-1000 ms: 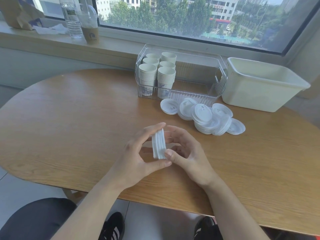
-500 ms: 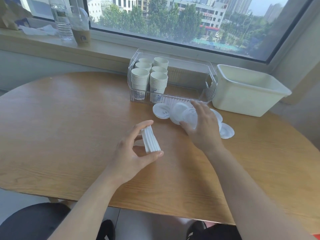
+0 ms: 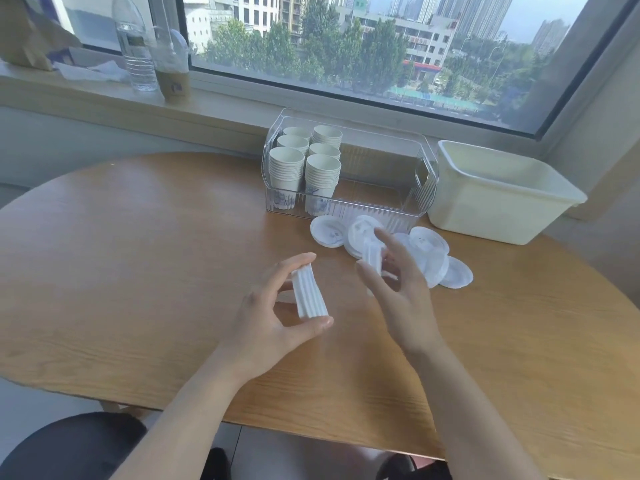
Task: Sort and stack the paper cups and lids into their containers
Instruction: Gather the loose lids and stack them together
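Two hands are over the wooden table (image 3: pixel 138 271). Your left hand (image 3: pixel 273 320) grips a stack of lids (image 3: pixel 309 293) on edge, thumb under its lower end and fingers curled over its upper end, held clear of the tabletop. Your right hand (image 3: pixel 398 282) pinches a single lid (image 3: pixel 373 259) at the fingertips, just above the near edge of the loose lids (image 3: pixel 429 254); motion blur hides the exact finger placement. Those loose lids lie overlapping on the table, directly in front of the clear bin (image 3: pixel 420 174). Six stacks of paper cups (image 3: pixel 304 161) stand upright in the left end of that bin; its right end shows bare floor. Just beside the bin, on its right, sits the cream tub (image 3: pixel 491 216). On the windowsill stand a water bottle (image 3: pixel 133 43) and an iced coffee cup (image 3: pixel 172 64), touching or nearly so.
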Action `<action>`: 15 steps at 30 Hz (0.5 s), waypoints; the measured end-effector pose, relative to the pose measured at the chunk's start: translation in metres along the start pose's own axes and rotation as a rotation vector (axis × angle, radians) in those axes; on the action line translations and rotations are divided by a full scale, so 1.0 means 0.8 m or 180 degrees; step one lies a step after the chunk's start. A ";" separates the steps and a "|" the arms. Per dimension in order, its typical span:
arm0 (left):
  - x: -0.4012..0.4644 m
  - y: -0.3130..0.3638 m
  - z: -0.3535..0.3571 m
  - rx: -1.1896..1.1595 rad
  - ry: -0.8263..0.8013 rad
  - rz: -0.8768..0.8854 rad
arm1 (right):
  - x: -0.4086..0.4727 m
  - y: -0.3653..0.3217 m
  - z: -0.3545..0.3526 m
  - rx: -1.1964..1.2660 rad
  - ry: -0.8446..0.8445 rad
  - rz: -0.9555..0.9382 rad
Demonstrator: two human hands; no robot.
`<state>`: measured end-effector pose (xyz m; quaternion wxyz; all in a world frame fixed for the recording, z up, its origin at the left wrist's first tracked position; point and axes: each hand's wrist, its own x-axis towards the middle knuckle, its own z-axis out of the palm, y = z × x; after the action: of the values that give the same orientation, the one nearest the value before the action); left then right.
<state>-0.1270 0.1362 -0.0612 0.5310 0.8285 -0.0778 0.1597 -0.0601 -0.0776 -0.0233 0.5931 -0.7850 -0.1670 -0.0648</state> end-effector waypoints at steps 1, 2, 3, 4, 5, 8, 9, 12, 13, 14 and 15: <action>-0.001 0.001 0.000 0.0018 0.0000 -0.0003 | -0.013 0.000 0.010 0.0319 -0.0058 0.0080; -0.001 0.001 0.000 0.0034 0.0006 -0.0019 | -0.023 0.002 0.018 0.0524 -0.0084 0.0111; -0.002 0.002 0.000 0.0039 0.0014 -0.0044 | -0.031 0.004 0.025 0.0653 -0.0092 0.0119; -0.003 0.002 -0.001 0.0030 0.0013 -0.0071 | -0.037 0.005 0.029 0.0733 -0.0081 0.0117; -0.004 0.002 -0.001 0.0019 0.0004 -0.0089 | -0.040 0.006 0.031 0.0787 -0.0051 0.0100; -0.008 0.002 0.000 0.0045 -0.0059 -0.0076 | -0.042 0.007 0.031 0.0940 0.0017 0.0118; -0.008 0.003 0.001 0.0068 -0.0089 -0.0074 | -0.042 0.007 0.031 0.0944 -0.0007 0.0121; -0.007 0.005 0.003 0.0121 -0.0189 -0.0078 | -0.043 0.009 0.032 0.0827 -0.0174 0.0058; -0.007 0.005 0.004 0.0159 -0.0203 -0.0062 | -0.044 0.008 0.032 0.0792 -0.0214 0.0045; -0.007 0.004 0.005 0.0192 -0.0207 -0.0047 | -0.043 0.006 0.032 0.0775 -0.0231 0.0025; -0.007 0.003 0.005 0.0216 -0.0205 -0.0038 | -0.043 0.005 0.032 0.0790 -0.0228 0.0004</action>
<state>-0.1322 0.1311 -0.0627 0.5007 0.8512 -0.0845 0.1323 -0.0934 -0.0602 -0.0446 0.6794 -0.7074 -0.1942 -0.0152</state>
